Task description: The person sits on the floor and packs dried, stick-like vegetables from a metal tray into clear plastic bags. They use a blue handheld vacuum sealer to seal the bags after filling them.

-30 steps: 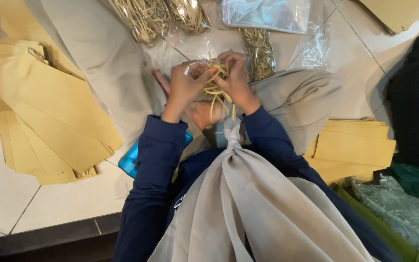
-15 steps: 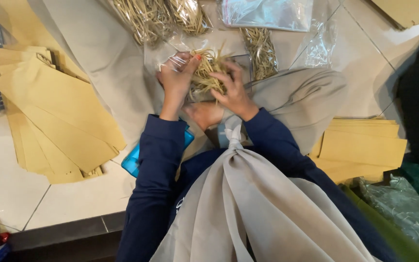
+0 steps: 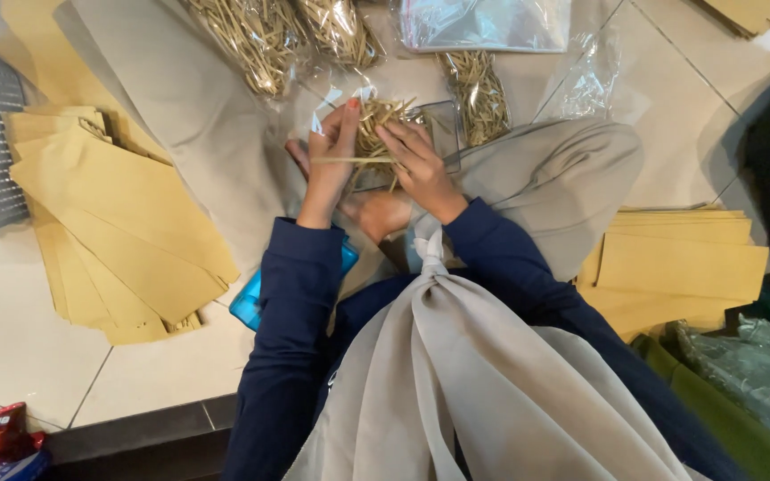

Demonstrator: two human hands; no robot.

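Both hands meet over the lap: the left hand pinches a few straws level, while the right hand clamps the clear bag, keeping its mouth open for them. The straws are thin, dry, pale gold. Filled bags lie far; envelopes on the floor, left.

Home packing spot: tiled floor, envelope stacks

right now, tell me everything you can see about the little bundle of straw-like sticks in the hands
The bundle of sticks is a loose handful of thin, pale yellow-tan strips that look like dried straw. They fan upward from between the left hand and right hand, with one strip lying crosswise. It sits at the mouth of a clear plastic bag, above the person's lap. Both hands' fingers touch it.
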